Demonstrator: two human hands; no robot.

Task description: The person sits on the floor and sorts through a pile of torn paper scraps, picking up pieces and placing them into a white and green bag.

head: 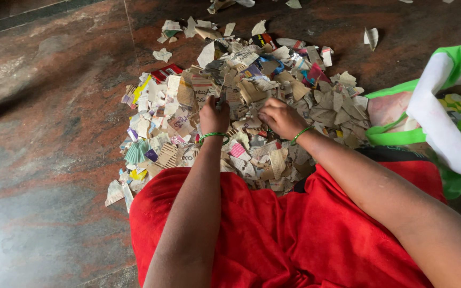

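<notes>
A big heap of torn paper and cardboard scraps point(252, 101) lies on the stone floor in front of me. My left hand point(213, 116) rests on the heap's middle, fingers closed around a small scrap of paper that sticks up from it. My right hand point(279, 117) lies palm down on the scraps just to the right, fingers curled into the pile; whether it grips a piece I cannot tell. Each wrist wears a thin green bangle point(213, 135). Red cloth point(273, 229) covers my lap below the heap.
A green and white bag point(444, 106) stands open at the right edge, touching the heap. Loose scraps point(371, 37) lie scattered farther back on the polished reddish-brown stone floor point(49, 133). Bare floor stretches to the left.
</notes>
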